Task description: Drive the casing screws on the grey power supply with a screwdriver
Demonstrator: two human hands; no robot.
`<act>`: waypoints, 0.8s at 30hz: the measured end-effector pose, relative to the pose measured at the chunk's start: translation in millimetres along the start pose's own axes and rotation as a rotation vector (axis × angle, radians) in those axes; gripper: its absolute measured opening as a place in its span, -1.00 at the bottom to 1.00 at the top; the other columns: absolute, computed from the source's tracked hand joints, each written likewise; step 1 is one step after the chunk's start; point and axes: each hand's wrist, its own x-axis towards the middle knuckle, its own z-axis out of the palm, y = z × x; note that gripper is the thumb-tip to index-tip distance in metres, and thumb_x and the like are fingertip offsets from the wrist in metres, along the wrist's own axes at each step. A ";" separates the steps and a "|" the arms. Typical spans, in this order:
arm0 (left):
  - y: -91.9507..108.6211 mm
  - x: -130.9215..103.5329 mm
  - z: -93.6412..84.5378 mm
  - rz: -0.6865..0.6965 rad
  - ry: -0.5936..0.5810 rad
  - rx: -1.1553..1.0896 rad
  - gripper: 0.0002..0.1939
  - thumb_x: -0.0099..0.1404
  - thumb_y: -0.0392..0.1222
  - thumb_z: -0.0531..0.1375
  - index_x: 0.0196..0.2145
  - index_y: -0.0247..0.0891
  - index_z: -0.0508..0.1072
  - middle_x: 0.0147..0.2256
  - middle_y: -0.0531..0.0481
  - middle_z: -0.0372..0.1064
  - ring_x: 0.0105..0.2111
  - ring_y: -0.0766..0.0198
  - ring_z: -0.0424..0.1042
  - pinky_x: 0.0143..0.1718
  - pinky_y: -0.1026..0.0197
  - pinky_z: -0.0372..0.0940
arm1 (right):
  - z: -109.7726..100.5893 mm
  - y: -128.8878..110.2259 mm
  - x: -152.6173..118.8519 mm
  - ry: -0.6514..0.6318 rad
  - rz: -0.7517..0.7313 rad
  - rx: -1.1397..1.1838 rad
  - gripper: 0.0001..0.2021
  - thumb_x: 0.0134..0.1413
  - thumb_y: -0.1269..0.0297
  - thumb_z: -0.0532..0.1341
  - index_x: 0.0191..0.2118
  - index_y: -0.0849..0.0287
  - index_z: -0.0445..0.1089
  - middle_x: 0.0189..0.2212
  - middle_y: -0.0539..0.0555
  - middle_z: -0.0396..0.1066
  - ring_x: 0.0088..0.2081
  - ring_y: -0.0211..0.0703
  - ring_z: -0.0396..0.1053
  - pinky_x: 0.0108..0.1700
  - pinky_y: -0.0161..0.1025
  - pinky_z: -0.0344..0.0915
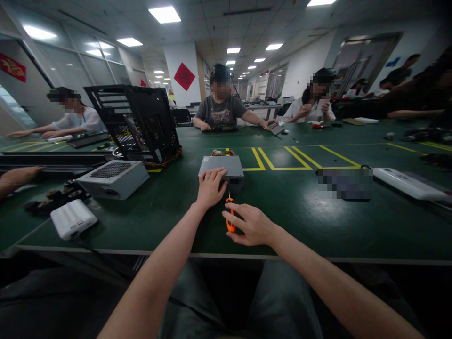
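Observation:
A grey power supply box [226, 165] lies on the green table [169, 221] in front of me, with bundled wires [223, 153] behind it. My left hand [211, 187] rests on its near left part, fingers spread over the top. Just right of it, my right hand [250, 223] has its fingers and thumb around an orange and black screwdriver [230, 226]. The screwdriver's thin shaft points away from me to the near side of the box. Whether the tip touches the box, I cannot tell.
On the left are an open black computer case [141, 122], another power supply [113, 179] and a white power bank [73, 219]. A long white device [406, 182] lies right, beside a blurred dark object [344, 183]. Across the table sits a person [222, 106]; a hand [21, 179] reaches in at far left.

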 end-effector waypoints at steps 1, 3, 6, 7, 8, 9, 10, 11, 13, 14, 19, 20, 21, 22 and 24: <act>0.0 0.0 0.0 0.002 0.002 0.001 -0.65 0.25 -0.17 0.00 0.01 -0.13 0.20 0.04 -0.02 0.20 0.03 0.17 0.13 0.00 0.07 -0.06 | -0.9 -0.3 0.5 -0.006 -0.009 -0.005 -0.63 0.05 0.15 0.06 -0.06 0.26 0.20 -0.12 0.33 0.29 -0.21 -0.05 0.34 -0.26 -0.16 0.28; -0.1 -0.1 0.3 0.006 0.005 0.002 -0.66 0.25 -0.16 0.00 0.00 -0.14 0.20 0.04 -0.02 0.20 0.03 0.17 0.13 0.00 0.07 -0.06 | -1.9 -0.5 1.0 -0.009 -0.021 -0.014 -0.64 0.05 0.15 0.07 -0.06 0.23 0.21 -0.13 0.32 0.29 -0.23 -0.06 0.34 -0.30 -0.16 0.27; -0.1 0.0 0.6 0.006 0.009 0.002 -0.66 0.25 -0.16 0.00 0.00 -0.14 0.20 0.03 -0.03 0.20 0.03 0.17 0.13 0.00 0.07 -0.06 | -0.6 -0.2 0.5 0.006 -0.015 -0.019 -0.67 0.05 0.13 0.07 -0.15 0.28 0.24 -0.14 0.32 0.32 -0.31 -0.10 0.36 -0.34 -0.20 0.27; 0.0 0.1 0.6 0.006 0.009 0.003 -0.66 0.25 -0.16 0.00 0.00 -0.14 0.20 0.03 -0.03 0.20 0.03 0.17 0.13 0.00 0.06 -0.06 | 0.6 0.0 0.0 0.018 -0.007 -0.019 -0.68 0.05 0.12 0.07 -0.19 0.29 0.25 -0.14 0.32 0.33 -0.33 -0.12 0.36 -0.35 -0.21 0.27; 0.0 0.2 0.6 0.006 0.007 0.004 -0.66 0.25 -0.17 0.00 0.00 -0.14 0.20 0.04 -0.03 0.20 0.03 0.16 0.13 0.00 0.06 -0.06 | 2.0 0.4 -0.6 0.032 0.003 -0.018 -0.68 0.05 0.11 0.08 -0.22 0.30 0.25 -0.15 0.32 0.34 -0.33 -0.12 0.36 -0.36 -0.22 0.28; 0.1 0.2 0.4 0.004 0.006 0.005 -0.66 0.25 -0.17 0.00 0.00 -0.14 0.20 0.04 -0.03 0.20 0.03 0.16 0.13 0.00 0.06 -0.06 | 3.4 0.8 -1.3 0.046 0.013 -0.018 -0.68 0.04 0.09 0.08 -0.25 0.29 0.24 -0.17 0.32 0.35 -0.33 -0.12 0.37 -0.36 -0.23 0.28; 0.2 0.2 0.2 0.003 0.003 0.005 -0.65 0.25 -0.17 0.00 0.00 -0.14 0.20 0.04 -0.03 0.20 0.03 0.16 0.13 0.00 0.06 -0.06 | 4.5 1.2 -1.8 0.058 0.023 -0.018 -0.68 0.04 0.08 0.08 -0.27 0.28 0.24 -0.18 0.31 0.36 -0.32 -0.11 0.37 -0.36 -0.23 0.28; 0.3 0.2 0.0 0.002 0.000 0.005 -0.65 0.25 -0.17 0.00 0.00 -0.14 0.20 0.04 -0.03 0.20 0.03 0.16 0.13 0.00 0.06 -0.06 | 5.3 1.5 -2.2 0.065 0.031 -0.019 -0.68 0.03 0.06 0.08 -0.28 0.27 0.23 -0.19 0.30 0.36 -0.31 -0.11 0.37 -0.36 -0.23 0.29; 0.5 0.0 -0.5 -0.001 -0.005 0.002 -0.65 0.25 -0.17 0.00 0.01 -0.14 0.20 0.04 -0.04 0.19 0.03 0.16 0.13 0.01 0.06 -0.07 | 5.0 1.8 -2.4 0.063 0.038 -0.024 -0.65 0.02 0.02 0.08 -0.27 0.26 0.24 -0.20 0.30 0.36 -0.30 -0.10 0.37 -0.35 -0.22 0.29; 0.6 0.0 -0.6 -0.002 -0.006 0.001 -0.65 0.25 -0.17 0.00 0.01 -0.14 0.20 0.04 -0.04 0.19 0.03 0.16 0.13 0.00 0.06 -0.06 | 4.0 1.7 -2.2 0.054 0.035 -0.027 -0.63 0.02 0.01 0.08 -0.25 0.27 0.25 -0.19 0.30 0.35 -0.31 -0.10 0.36 -0.35 -0.21 0.28; 0.3 -0.2 0.2 -0.004 0.005 -0.006 -0.65 0.24 -0.18 0.01 0.00 -0.13 0.20 0.04 -0.02 0.20 0.03 0.16 0.13 0.00 0.05 -0.06 | -2.9 0.7 -0.3 -0.009 0.006 -0.040 -0.60 0.05 0.08 0.07 -0.07 0.26 0.24 -0.16 0.29 0.33 -0.27 -0.08 0.35 -0.31 -0.19 0.25; 0.3 -0.2 0.4 -0.003 0.006 -0.007 -0.65 0.24 -0.18 0.01 0.00 -0.12 0.20 0.04 -0.02 0.20 0.03 0.16 0.13 0.00 0.06 -0.06 | -3.3 0.6 -0.2 -0.015 0.001 -0.042 -0.61 0.06 0.10 0.07 -0.06 0.26 0.24 -0.15 0.29 0.33 -0.26 -0.08 0.35 -0.30 -0.18 0.25; 0.2 -0.2 0.5 -0.002 0.008 -0.008 -0.65 0.24 -0.18 0.01 0.00 -0.12 0.20 0.04 -0.02 0.20 0.03 0.17 0.13 0.00 0.06 -0.06 | -3.1 0.6 -0.4 -0.019 -0.005 -0.043 -0.62 0.07 0.11 0.06 -0.07 0.26 0.25 -0.14 0.29 0.33 -0.27 -0.09 0.35 -0.31 -0.18 0.24; 0.2 -0.2 0.5 -0.001 0.009 -0.008 -0.65 0.24 -0.18 0.01 0.00 -0.13 0.20 0.03 -0.02 0.20 0.03 0.16 0.13 0.00 0.06 -0.06 | -2.5 0.7 -0.7 -0.021 -0.013 -0.044 -0.64 0.08 0.11 0.06 -0.08 0.25 0.26 -0.13 0.28 0.33 -0.28 -0.10 0.34 -0.31 -0.18 0.24; 0.4 -0.1 0.3 0.003 0.014 -0.009 -0.66 0.24 -0.17 0.00 0.00 -0.13 0.20 0.03 -0.02 0.20 0.03 0.16 0.13 0.00 0.06 -0.05 | -1.0 1.0 -1.4 -0.020 -0.031 -0.044 -0.68 0.09 0.13 0.05 -0.13 0.23 0.28 -0.12 0.26 0.34 -0.32 -0.14 0.34 -0.33 -0.20 0.24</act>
